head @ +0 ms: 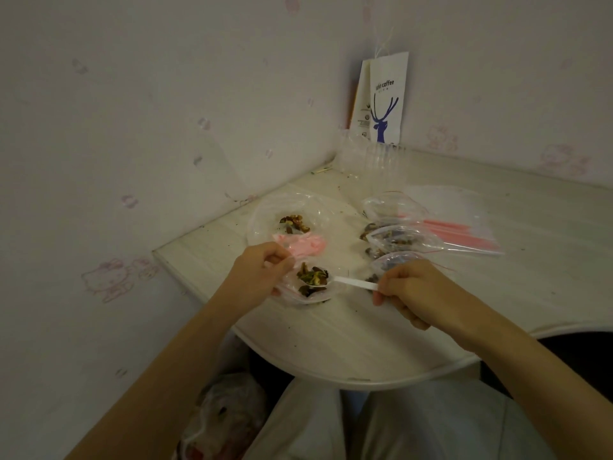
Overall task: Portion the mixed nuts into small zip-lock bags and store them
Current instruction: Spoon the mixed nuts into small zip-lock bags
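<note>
Knees [428,423], table [331,341], filled bags [398,239], coffee bag [386,101]

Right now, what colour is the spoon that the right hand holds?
The spoon is white; the head view shows it best.

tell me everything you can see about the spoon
The spoon is small and white and looks like thin plastic, with a flat handle and a shallow bowl. It lies almost level, with the bowl pointing left. The right hand pinches the handle end. The bowl sits inside the open mouth of the clear bag held by the left hand, touching the nuts there.
</note>
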